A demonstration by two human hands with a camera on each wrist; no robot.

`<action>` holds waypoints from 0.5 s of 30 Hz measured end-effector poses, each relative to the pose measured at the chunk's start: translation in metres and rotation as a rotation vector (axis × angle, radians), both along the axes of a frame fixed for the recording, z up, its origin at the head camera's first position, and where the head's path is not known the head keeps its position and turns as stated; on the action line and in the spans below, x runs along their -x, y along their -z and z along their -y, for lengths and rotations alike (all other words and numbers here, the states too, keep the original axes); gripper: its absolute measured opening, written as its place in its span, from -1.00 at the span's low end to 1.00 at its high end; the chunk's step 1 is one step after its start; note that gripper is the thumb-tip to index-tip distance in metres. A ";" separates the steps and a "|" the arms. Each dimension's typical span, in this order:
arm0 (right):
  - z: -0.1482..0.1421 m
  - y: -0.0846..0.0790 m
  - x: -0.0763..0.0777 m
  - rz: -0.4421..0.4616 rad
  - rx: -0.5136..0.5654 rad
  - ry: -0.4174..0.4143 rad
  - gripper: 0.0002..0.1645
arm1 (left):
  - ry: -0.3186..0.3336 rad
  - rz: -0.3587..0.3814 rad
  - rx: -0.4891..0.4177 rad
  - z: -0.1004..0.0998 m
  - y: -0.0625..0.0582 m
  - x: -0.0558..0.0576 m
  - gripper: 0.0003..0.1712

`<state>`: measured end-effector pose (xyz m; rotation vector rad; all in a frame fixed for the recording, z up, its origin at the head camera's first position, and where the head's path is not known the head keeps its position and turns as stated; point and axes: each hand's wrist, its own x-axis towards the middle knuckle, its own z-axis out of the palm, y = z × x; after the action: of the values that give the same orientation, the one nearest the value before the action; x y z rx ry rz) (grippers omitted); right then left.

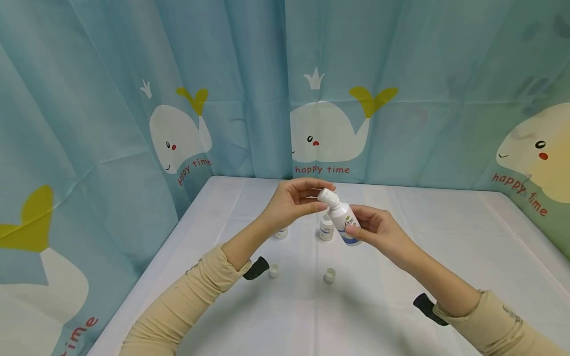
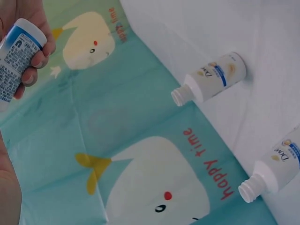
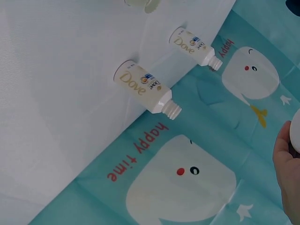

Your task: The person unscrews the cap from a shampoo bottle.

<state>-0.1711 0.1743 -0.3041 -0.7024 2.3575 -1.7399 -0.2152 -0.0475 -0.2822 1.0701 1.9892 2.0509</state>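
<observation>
My right hand (image 1: 378,230) grips a small white Dove bottle (image 1: 349,222) with a blue band, holding it tilted above the table. At the bottle's top, my left hand (image 1: 294,200) pinches a white cap (image 1: 328,196) between thumb and fingers. Whether the cap is still threaded on the neck I cannot tell. Printed text on the back of the held bottle (image 2: 21,58) faces the left wrist view. Two more Dove bottles, the middle one (image 1: 326,230) and the left one (image 1: 282,233), stand uncapped behind the hands; the left one is partly hidden by the left hand.
Two loose white caps, one on the left (image 1: 274,270) and one near the middle (image 1: 329,275), lie on the white table (image 1: 285,316) in front of the bottles. A blue whale-print curtain (image 1: 258,74) hangs along the back and sides. Black devices (image 1: 257,268) sit at both wrists.
</observation>
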 end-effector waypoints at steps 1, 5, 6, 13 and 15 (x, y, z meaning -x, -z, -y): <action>0.000 0.000 0.000 0.001 0.000 0.001 -0.45 | -0.001 0.003 -0.003 0.000 0.000 0.000 -0.59; 0.000 -0.002 -0.002 0.003 0.005 0.001 -0.44 | -0.009 0.021 -0.018 0.001 -0.001 -0.002 -0.62; 0.000 -0.002 -0.002 0.002 0.006 -0.001 -0.44 | -0.012 0.025 -0.024 0.001 -0.001 -0.002 -0.62; 0.000 -0.001 0.000 0.016 0.009 0.015 -0.45 | -0.018 0.067 -0.053 -0.001 0.001 -0.004 -0.65; 0.000 -0.001 0.000 0.017 0.008 0.021 -0.46 | -0.023 0.069 -0.057 -0.002 0.002 -0.004 -0.65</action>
<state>-0.1716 0.1745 -0.3034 -0.6631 2.3566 -1.7571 -0.2111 -0.0457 -0.2839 0.9756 1.9307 2.1382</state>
